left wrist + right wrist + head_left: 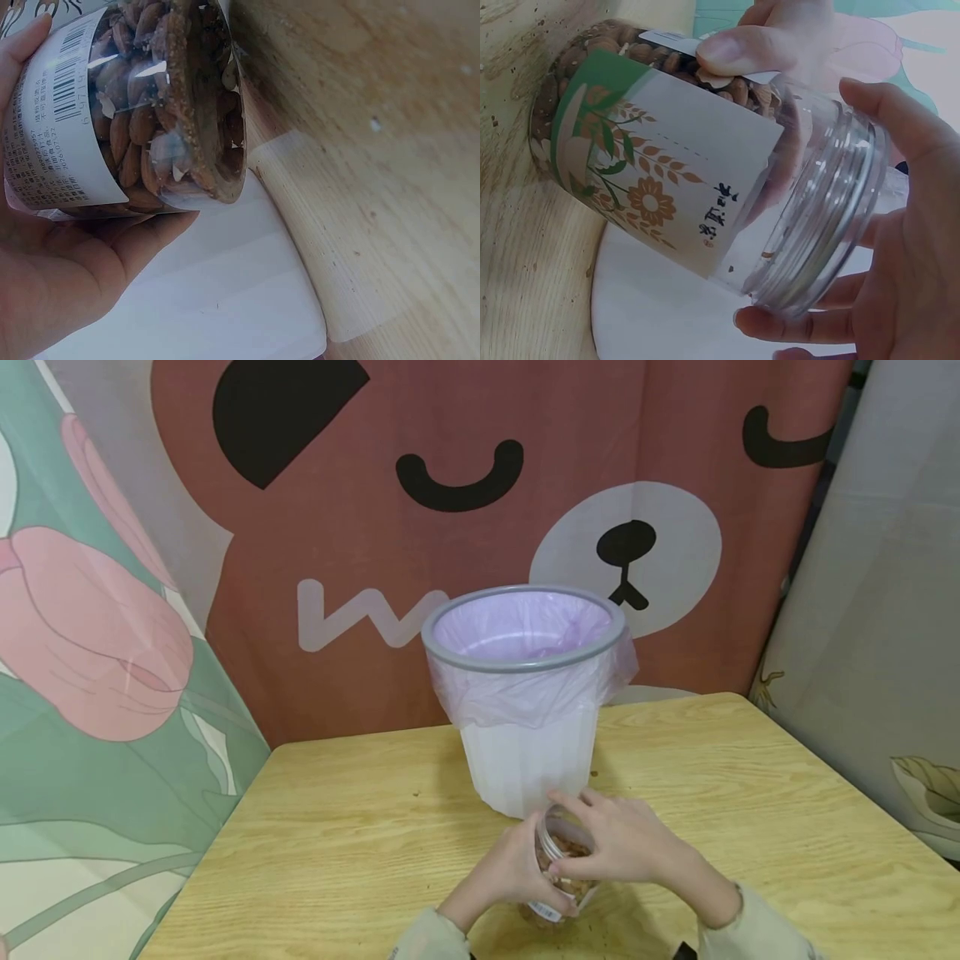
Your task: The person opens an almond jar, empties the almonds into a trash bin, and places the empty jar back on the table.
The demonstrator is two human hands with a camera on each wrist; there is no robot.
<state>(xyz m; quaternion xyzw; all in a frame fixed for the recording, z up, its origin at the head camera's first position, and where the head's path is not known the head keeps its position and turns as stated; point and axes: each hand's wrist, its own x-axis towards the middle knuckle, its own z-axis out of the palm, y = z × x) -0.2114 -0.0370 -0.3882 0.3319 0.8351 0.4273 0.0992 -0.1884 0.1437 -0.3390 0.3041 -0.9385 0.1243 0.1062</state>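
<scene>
A clear plastic jar of almonds (572,846) is between both hands, close over the table in front of the bin. My left hand (513,870) grips the jar's body, its thumb across the label side. Around the clear threaded top (817,210) curl the thumb and fingers of my right hand (626,842), spread to either side of the rim. A white label with a barcode (67,112) faces the left wrist camera, and a flower-and-wheat print (649,176) shows in the right wrist view. Almonds fill the lower part; the upper part is see-through.
A white bin (528,768) with a grey ring and pinkish-purple liner bag (517,693) stands just behind the jar. Small crumbs dot the wood-grain table (337,827). Patterned curtains (337,527) hang at the back and both sides.
</scene>
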